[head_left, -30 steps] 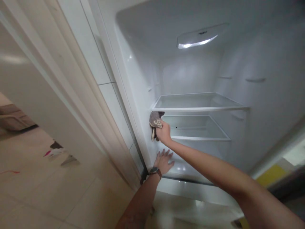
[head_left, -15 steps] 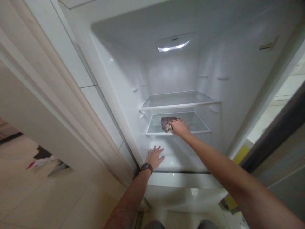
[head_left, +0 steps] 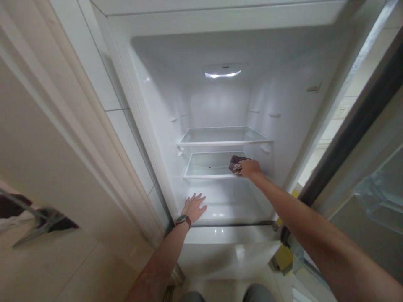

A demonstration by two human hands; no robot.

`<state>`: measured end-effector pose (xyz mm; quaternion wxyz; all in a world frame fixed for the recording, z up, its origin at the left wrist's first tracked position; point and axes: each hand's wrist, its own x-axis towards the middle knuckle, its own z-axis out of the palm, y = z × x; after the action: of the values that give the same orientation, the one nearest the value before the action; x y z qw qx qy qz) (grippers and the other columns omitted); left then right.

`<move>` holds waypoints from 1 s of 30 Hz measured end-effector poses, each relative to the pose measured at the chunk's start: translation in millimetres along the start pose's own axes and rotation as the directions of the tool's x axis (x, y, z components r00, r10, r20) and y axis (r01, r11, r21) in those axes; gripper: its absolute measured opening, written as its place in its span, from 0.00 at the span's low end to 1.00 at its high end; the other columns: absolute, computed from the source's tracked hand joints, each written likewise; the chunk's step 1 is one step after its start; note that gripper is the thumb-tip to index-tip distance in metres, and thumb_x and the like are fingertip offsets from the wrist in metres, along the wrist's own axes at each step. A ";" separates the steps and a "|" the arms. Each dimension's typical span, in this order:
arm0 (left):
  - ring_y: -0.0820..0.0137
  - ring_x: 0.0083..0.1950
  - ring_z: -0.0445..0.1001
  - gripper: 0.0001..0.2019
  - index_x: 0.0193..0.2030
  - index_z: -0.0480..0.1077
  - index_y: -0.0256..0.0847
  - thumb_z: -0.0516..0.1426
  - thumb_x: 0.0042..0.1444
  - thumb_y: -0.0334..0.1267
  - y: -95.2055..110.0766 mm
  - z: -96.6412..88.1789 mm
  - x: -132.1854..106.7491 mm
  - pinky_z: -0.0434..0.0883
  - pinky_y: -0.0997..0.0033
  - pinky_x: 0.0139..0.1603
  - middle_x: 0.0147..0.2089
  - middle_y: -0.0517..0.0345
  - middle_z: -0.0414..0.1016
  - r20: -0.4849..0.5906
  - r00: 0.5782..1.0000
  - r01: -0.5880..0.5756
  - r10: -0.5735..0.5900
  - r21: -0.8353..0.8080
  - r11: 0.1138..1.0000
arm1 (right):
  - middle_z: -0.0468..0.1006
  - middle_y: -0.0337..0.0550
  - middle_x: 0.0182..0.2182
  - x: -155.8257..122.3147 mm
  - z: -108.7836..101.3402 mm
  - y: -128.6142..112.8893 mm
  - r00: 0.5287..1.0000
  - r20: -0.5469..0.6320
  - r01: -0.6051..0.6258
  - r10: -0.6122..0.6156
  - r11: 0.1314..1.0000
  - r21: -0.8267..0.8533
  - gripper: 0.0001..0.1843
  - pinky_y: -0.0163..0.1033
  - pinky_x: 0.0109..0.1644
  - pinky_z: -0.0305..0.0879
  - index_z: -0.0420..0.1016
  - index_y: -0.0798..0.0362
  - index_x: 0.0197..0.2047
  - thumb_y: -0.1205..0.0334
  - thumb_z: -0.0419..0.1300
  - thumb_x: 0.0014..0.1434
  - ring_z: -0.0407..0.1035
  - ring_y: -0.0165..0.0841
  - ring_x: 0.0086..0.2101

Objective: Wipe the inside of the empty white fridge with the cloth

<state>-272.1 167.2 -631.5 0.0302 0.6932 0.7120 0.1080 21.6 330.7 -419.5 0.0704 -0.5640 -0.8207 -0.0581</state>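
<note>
In the head view, my right hand (head_left: 251, 167) is closed around a dark, patterned cloth (head_left: 235, 164). It presses the cloth on the right part of the lower glass shelf (head_left: 201, 164) inside an open refrigerator. My left hand (head_left: 193, 207), with a watch (head_left: 183, 219) on the wrist, lies with fingers spread on the white refrigerator floor (head_left: 220, 212), near its left front. Above the cloth is the upper glass shelf (head_left: 220, 135). A small dark spot (head_left: 210, 167) shows on the lower shelf, left of the cloth.
A lit lamp (head_left: 223, 72) is on the ceiling of the refrigerator. The open door (head_left: 362, 209) with clear bins stands to the right, beside my right arm. A pale door frame (head_left: 103, 167) runs along the left. Something yellow (head_left: 283, 258) lies low on the right.
My right hand has slid the cloth to the right along the lower shelf. The left hand stays spread on the refrigerator floor. The camera view has shifted, showing more of the door.
</note>
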 end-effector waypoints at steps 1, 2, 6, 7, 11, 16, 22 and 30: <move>0.54 0.81 0.48 0.29 0.74 0.63 0.56 0.53 0.68 0.53 0.2 0.4 0.1 0.48 0.39 0.79 0.78 0.63 0.56 -0.002 1.000 0.000 0.000 -0.002 1.000 | 0.80 0.57 0.52 0.0 -3.8 -1.8 1.000 -0.009 0.009 -0.009 1.000 0.001 0.21 0.49 0.58 0.69 0.80 0.49 0.57 0.55 0.56 0.64 0.76 0.46 0.51; 0.54 0.81 0.48 0.29 0.74 0.63 0.56 0.53 0.68 0.53 0.5 0.5 0.2 0.47 0.39 0.79 0.78 0.63 0.56 -0.004 1.000 0.000 -0.001 -0.005 1.000 | 0.79 0.58 0.53 -0.3 -7.3 -4.3 1.000 -0.020 0.022 -0.022 1.000 0.003 0.23 0.50 0.58 0.69 0.78 0.49 0.59 0.54 0.54 0.66 0.75 0.47 0.52; 0.54 0.81 0.48 0.29 0.74 0.63 0.56 0.54 0.67 0.53 2.2 -1.2 -0.2 0.46 0.39 0.79 0.78 0.63 0.56 -0.010 1.000 -0.005 0.004 -0.015 1.000 | 0.74 0.53 0.62 -6.7 -10.2 -20.4 0.978 0.006 0.209 -0.209 0.978 0.026 0.26 0.51 0.64 0.65 0.72 0.45 0.66 0.58 0.51 0.67 0.71 0.45 0.60; 0.54 0.81 0.48 0.29 0.74 0.63 0.56 0.54 0.67 0.53 2.6 -1.8 -0.4 0.47 0.39 0.79 0.78 0.63 0.57 -0.010 1.000 -0.005 0.005 -0.016 1.000 | 0.72 0.48 0.65 -9.1 -7.1 -26.0 0.960 0.039 0.277 -0.278 0.960 0.037 0.27 0.51 0.68 0.63 0.71 0.40 0.67 0.58 0.53 0.66 0.68 0.44 0.63; 0.53 0.81 0.48 0.29 0.74 0.63 0.55 0.53 0.67 0.53 3.2 -3.1 -0.7 0.46 0.38 0.79 0.79 0.63 0.56 0.000 1.000 0.003 -0.003 -0.014 1.000 | 0.44 0.36 0.78 -15.7 12.5 -48.0 0.899 0.196 0.382 -0.392 0.920 0.088 0.43 0.72 0.73 0.46 0.50 0.25 0.76 0.60 0.58 0.62 0.43 0.54 0.75; 0.54 0.81 0.47 0.30 0.74 0.62 0.55 0.52 0.68 0.54 1.8 -0.9 0.0 0.46 0.39 0.79 0.79 0.63 0.55 0.002 1.000 0.000 0.000 -0.009 1.000 | 0.35 0.35 0.79 -13.7 22.9 -57.8 0.900 0.252 0.338 -0.355 0.935 0.110 0.46 0.80 0.72 0.35 0.41 0.25 0.77 0.57 0.58 0.62 0.31 0.55 0.77; 0.53 0.81 0.48 0.30 0.75 0.62 0.55 0.53 0.67 0.53 1.1 -1.0 0.9 0.48 0.39 0.78 0.79 0.61 0.55 -0.001 1.000 -0.007 0.007 -0.002 1.000 | 0.35 0.35 0.79 -9.4 21.6 -62.0 0.917 0.261 0.276 -0.302 0.952 0.133 0.45 0.81 0.72 0.34 0.42 0.24 0.77 0.53 0.58 0.62 0.32 0.55 0.76; 0.53 0.81 0.49 0.28 0.74 0.63 0.57 0.53 0.68 0.51 2.8 -2.3 0.2 0.48 0.41 0.78 0.78 0.60 0.57 -0.010 1.000 0.002 -0.002 0.018 1.000 | 0.36 0.33 0.78 -5.3 23.6 -66.1 0.923 0.282 0.233 -0.262 0.963 0.134 0.45 0.79 0.73 0.33 0.44 0.23 0.76 0.49 0.60 0.61 0.31 0.52 0.76</move>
<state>-269.7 167.2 -628.7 0.0203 0.6923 0.7136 0.1050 -39.4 306.3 -444.7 -0.0340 -0.4540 -0.8884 0.0592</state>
